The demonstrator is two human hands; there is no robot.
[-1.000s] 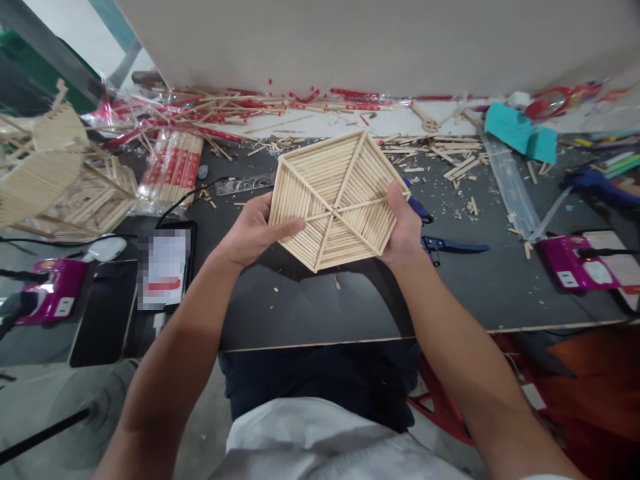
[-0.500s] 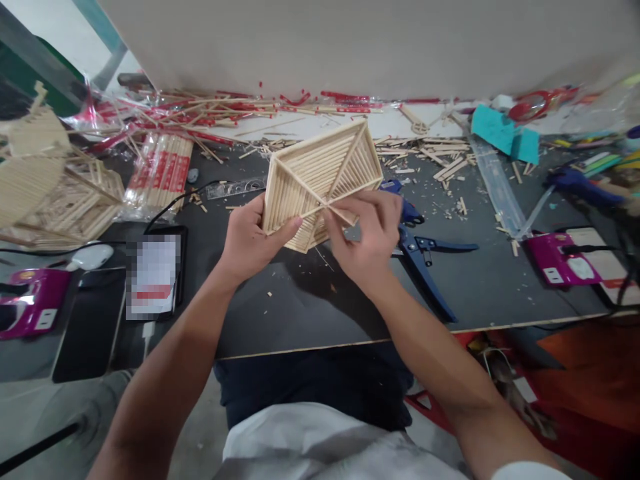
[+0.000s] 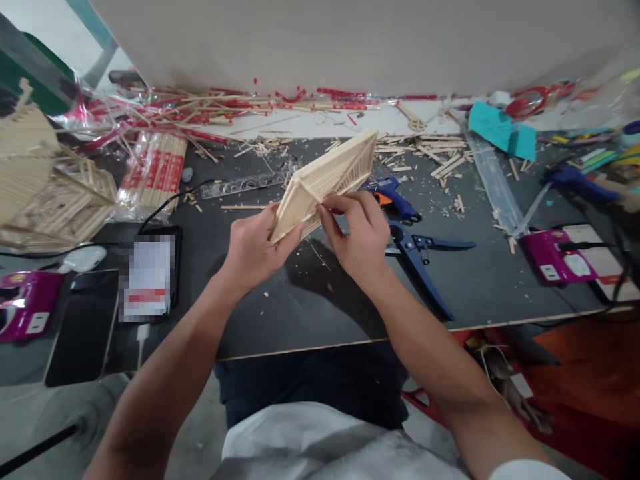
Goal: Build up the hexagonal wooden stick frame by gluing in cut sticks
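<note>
A many-sided panel of thin wooden sticks (image 3: 327, 175), with ribs meeting near its middle, is held tilted above the table. My left hand (image 3: 256, 248) grips its left edge, thumb in front and fingers behind. At the panel's middle, my right hand (image 3: 357, 230) is closed in a pinch, thumb and forefinger together against the ribs; whether a small piece lies between them is hidden. To the right of that hand lie a blue cutter (image 3: 419, 267) and a blue glue gun (image 3: 397, 200) with an orange part, both on the dark table (image 3: 280, 327).
Another stick structure (image 3: 75, 193) stands at the left, beside wrapped sticks (image 3: 155, 167). Two phones (image 3: 83, 327) lie at the left, near a purple power socket (image 3: 33, 303); a second purple socket (image 3: 555, 257) is at the right. Stick offcuts (image 3: 447, 163) litter the back.
The stick panel has tipped so its face is seen more edge-on. My right hand has drawn slightly left and stays at the panel's middle. More of the glue gun shows.
</note>
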